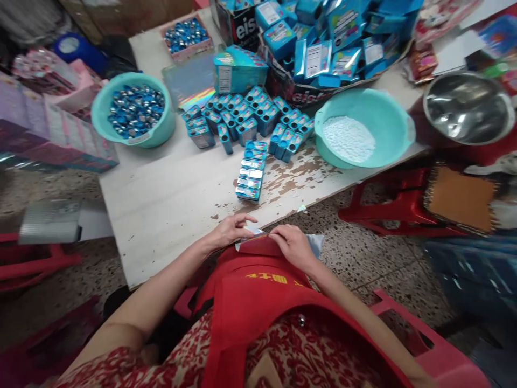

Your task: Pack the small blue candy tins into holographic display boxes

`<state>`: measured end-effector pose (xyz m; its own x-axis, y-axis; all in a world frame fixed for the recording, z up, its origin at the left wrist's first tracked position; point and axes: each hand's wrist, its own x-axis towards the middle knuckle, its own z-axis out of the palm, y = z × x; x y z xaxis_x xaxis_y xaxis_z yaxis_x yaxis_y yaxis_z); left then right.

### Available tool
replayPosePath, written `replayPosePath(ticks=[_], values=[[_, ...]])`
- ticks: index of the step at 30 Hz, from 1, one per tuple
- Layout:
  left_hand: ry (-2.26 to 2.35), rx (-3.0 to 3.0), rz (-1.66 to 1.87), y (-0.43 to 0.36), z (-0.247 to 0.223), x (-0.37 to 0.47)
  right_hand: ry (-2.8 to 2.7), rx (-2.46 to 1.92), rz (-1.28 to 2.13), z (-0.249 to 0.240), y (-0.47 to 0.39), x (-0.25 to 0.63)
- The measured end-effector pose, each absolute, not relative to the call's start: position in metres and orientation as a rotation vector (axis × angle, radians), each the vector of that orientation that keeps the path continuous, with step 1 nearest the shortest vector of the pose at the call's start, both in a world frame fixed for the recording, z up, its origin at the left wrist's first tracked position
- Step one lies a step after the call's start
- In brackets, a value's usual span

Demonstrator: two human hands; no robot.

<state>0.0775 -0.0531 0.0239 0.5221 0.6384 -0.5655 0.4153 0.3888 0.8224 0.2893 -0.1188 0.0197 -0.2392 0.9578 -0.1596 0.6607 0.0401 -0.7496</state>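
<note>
Over the lap, at the table's front edge, my left hand (230, 230) has its thumb and fingers curled beside a small whitish piece (253, 229) that looks like a label. My right hand (294, 247) pinches the upper edge of a thin, shiny sheet (316, 244) lying across the red apron (258, 269). How much of the sheet passes under the right hand is hidden. Just beyond the hands, a short row of small blue boxes (251, 171) stands on the table. More small blue boxes with round dark holes (247, 116) are grouped behind it.
A turquoise bowl (167, 126) of blue and silver pieces stands left; another turquoise basin (388, 153) holds white granules. Behind, a black carton (288, 89) is heaped with blue packages. A steel bowl (468, 110) and red stool (383, 202) are at right. The table (161, 215) has peeling paint.
</note>
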Motion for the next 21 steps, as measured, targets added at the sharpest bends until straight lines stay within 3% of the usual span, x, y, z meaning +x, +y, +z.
replayPosePath(ticks=[12,21], values=[[1.151,1.052,0.078,-0.069,-0.006,0.063,-2.056,-1.669,1.141,0.009,-0.121,0.28],[1.613,1.762,-0.419,-0.108,-0.032,0.033,-2.414,-1.673,1.13,-0.045,-0.118,0.232]])
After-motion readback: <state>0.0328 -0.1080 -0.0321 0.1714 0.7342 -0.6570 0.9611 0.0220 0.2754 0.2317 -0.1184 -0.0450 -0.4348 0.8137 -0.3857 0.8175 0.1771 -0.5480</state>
